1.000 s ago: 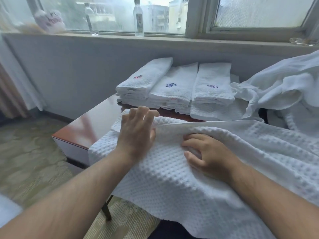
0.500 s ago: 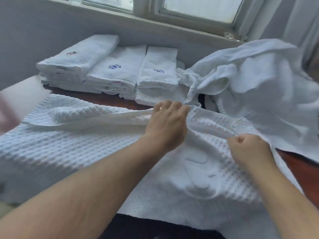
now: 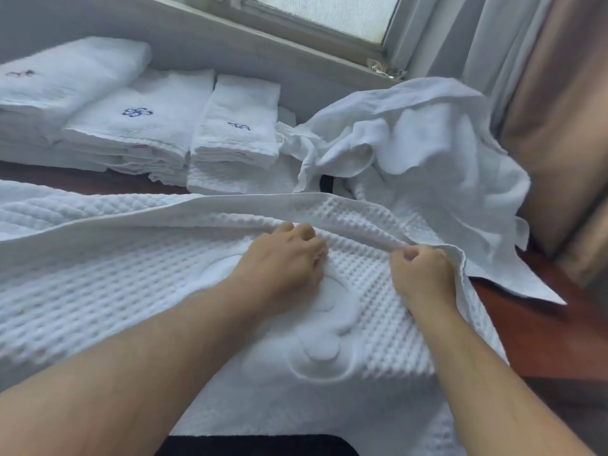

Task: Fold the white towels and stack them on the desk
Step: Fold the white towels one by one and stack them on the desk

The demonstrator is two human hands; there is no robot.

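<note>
Two-handedly gripping the waffle towel (image 3: 131, 274) spread across the desk (image 3: 533, 330): pinching its fold with the right hand (image 3: 422, 274), bunching cloth under the left hand (image 3: 283, 261); probably handling soft and limp, best taken at hems.

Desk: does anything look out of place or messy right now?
Yes. Behind the waffle towel, a crumpled white towel lies heaped right of the three folded stacks, its edge against the rightmost: unfolded, unlike those neat piles.
</note>
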